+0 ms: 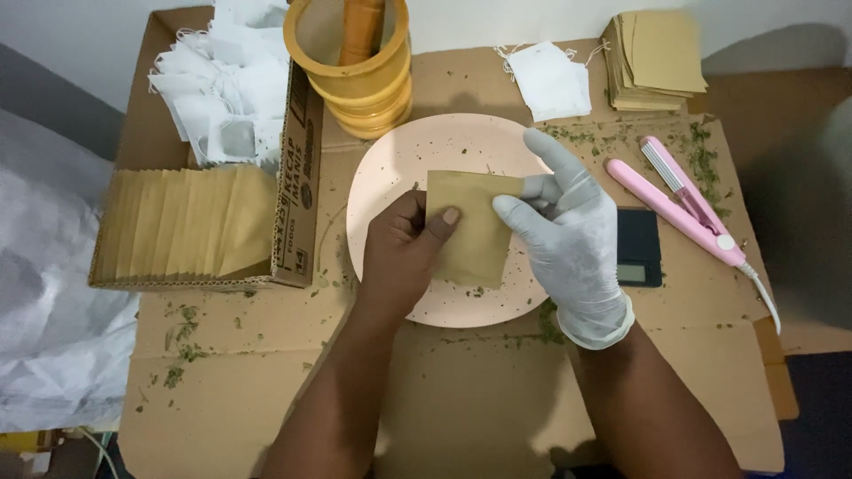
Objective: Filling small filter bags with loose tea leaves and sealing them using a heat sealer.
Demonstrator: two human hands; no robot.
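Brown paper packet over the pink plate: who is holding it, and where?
Both hands hold the packet. The bare left hand pinches its left edge, thumb on top. The gloved right hand grips its upper right corner. It is above the plate.

White wall (497, 22) behind; flattened cardboard (479, 390) covering work surface; dim light.

Both hands pinch brown sachet (470, 226) (over plate (390, 168))

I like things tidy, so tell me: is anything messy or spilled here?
Yes. Dried green herb crumbs lie scattered over the cardboard sheet, thickest beside the pink sealing tool, with more at the lower left and on the pink plate. The left hand and gloved right hand hold a brown paper sachet.
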